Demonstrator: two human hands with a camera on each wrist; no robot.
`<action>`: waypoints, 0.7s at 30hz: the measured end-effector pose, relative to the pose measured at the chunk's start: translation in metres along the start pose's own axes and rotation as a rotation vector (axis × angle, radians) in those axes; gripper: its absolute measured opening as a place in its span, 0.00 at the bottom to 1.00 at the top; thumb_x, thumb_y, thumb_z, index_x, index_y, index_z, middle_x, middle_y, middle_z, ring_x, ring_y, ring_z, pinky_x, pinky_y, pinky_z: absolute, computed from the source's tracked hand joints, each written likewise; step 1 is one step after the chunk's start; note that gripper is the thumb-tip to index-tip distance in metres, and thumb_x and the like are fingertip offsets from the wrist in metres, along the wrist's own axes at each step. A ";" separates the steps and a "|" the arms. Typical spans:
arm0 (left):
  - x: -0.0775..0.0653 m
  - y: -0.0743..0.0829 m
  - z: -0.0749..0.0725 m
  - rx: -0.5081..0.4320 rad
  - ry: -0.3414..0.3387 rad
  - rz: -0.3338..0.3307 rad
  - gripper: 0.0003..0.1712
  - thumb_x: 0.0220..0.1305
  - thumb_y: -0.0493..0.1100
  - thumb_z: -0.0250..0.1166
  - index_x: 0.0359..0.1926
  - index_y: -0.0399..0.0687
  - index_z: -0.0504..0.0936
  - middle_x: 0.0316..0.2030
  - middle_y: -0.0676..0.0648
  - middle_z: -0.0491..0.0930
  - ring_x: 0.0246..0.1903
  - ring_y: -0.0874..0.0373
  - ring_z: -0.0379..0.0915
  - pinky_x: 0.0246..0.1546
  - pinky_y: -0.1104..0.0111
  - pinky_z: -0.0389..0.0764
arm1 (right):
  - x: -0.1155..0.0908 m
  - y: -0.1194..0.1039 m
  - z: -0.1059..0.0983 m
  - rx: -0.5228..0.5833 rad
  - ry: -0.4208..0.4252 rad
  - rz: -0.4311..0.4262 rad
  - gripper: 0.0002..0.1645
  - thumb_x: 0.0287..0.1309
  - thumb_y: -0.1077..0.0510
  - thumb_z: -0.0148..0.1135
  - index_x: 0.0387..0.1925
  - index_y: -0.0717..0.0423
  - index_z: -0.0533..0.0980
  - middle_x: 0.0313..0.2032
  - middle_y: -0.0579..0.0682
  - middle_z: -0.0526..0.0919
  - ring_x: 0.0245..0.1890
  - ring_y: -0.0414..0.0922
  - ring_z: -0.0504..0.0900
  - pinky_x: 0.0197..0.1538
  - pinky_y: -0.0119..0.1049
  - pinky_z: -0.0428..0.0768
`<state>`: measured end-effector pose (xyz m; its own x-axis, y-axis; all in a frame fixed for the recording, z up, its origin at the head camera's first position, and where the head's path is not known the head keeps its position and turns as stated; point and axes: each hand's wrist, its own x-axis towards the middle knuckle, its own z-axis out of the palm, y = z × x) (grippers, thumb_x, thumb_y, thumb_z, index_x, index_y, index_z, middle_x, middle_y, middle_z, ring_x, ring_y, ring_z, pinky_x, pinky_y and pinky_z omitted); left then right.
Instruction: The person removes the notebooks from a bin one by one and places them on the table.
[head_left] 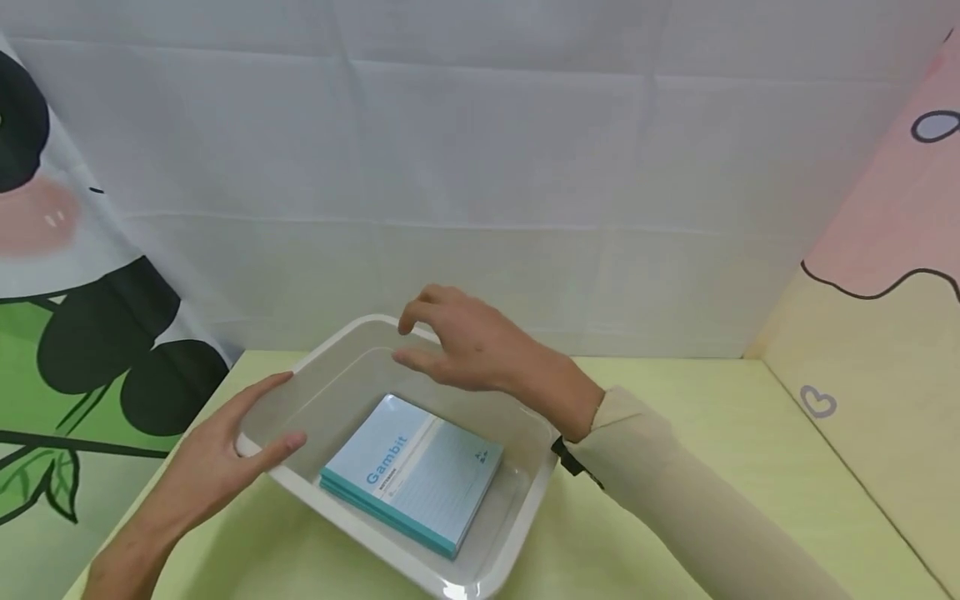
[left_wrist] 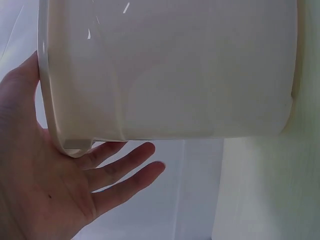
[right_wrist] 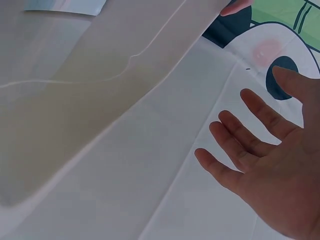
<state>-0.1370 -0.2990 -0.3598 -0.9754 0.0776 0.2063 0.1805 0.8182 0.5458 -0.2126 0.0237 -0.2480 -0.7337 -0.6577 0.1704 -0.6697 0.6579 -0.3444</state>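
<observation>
A white plastic basin [head_left: 532, 508] sits at an angle on the table. Inside it lies a small stack of light-blue notebooks [head_left: 420, 467], the top one printed "Gambit". My left hand [head_left: 217, 454] is at the basin's left corner, the rim between thumb and fingers. In the left wrist view its fingers [left_wrist: 127, 170] stretch loosely along the outside of the basin wall [left_wrist: 175, 70]. Above the far rim hovers my right hand [head_left: 468, 342], holding nothing. The right wrist view shows its fingers [right_wrist: 232, 142] spread and slightly bent, apart from the basin [right_wrist: 115, 95].
The pale yellow-green table [head_left: 750, 467] extends to the right of the basin. A white cloth [head_left: 487, 167] hangs behind it. Printed panels with cartoon shapes stand at the left [head_left: 112, 333] and at the right [head_left: 885, 333].
</observation>
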 end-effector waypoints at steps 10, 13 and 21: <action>-0.005 -0.005 -0.002 -0.157 -0.098 -0.098 0.48 0.70 0.56 0.69 0.82 0.69 0.52 0.64 0.33 0.72 0.50 0.45 0.75 0.29 0.66 0.85 | 0.025 -0.019 0.011 -0.032 -0.083 -0.032 0.24 0.73 0.40 0.60 0.62 0.45 0.79 0.64 0.46 0.76 0.60 0.43 0.77 0.62 0.39 0.81; -0.006 -0.005 -0.003 -0.187 -0.104 -0.104 0.48 0.70 0.54 0.69 0.83 0.69 0.51 0.64 0.33 0.71 0.47 0.50 0.76 0.28 0.65 0.87 | 0.031 -0.023 0.015 -0.045 -0.101 -0.049 0.24 0.73 0.39 0.60 0.62 0.44 0.79 0.64 0.46 0.76 0.61 0.43 0.77 0.62 0.39 0.81; -0.009 -0.005 -0.003 -0.243 -0.120 -0.111 0.49 0.71 0.52 0.68 0.83 0.68 0.49 0.65 0.33 0.68 0.51 0.42 0.74 0.29 0.63 0.88 | 0.045 -0.028 0.032 -0.068 -0.160 -0.041 0.24 0.72 0.38 0.60 0.62 0.43 0.77 0.66 0.46 0.74 0.61 0.43 0.76 0.64 0.41 0.82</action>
<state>-0.1291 -0.3057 -0.3623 -0.9962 0.0742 0.0446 0.0828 0.6658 0.7415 -0.2237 -0.0360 -0.2605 -0.6814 -0.7312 0.0321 -0.7092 0.6489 -0.2757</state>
